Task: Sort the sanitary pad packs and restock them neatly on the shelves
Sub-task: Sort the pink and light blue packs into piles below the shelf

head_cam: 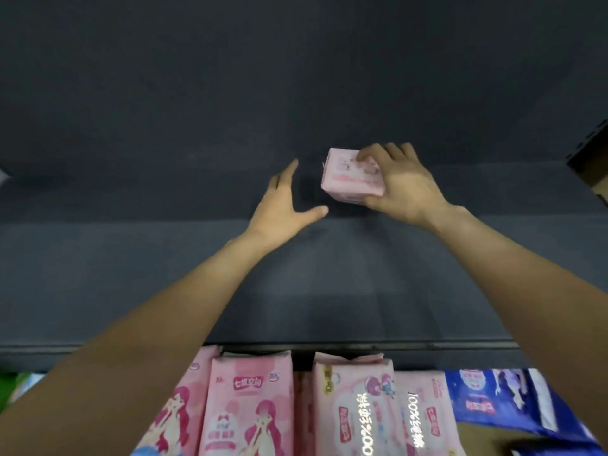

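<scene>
Only the head view to go on, so here's what I've got. My right hand [399,182] has its grip around a small pink pack [350,176], fingers draped over the top and thumb tucked under the near edge, just right of centre frame. The pack sits at the back of the dark shelf [164,274], which looks like it's touching the surface, though the shadow under it makes that hard to swear to. I'd guess holding it from above like that is about squaring it up against the back wall so the row starts neat.

My left hand [284,205] is just left of the pack, not touching it, fingers straight and thumb spread wide, holding nothing. Looks like it's waiting there as a stop to nudge the pack's side into line.

Along the bottom of the frame is the stock to be sorted: pink packs with a cartoon girl [246,406] at lower left, paler pink packs [358,406] at lower centre, and blue packs [500,399] at lower right. They're grouped by colour, so the sort seems partly done.

Hard to make out: the print on the held pack is blurred, my forearms cover part of the lower packs, the bottom edge cuts them all off, and there's something dark at the upper right edge I can't identify.
</scene>
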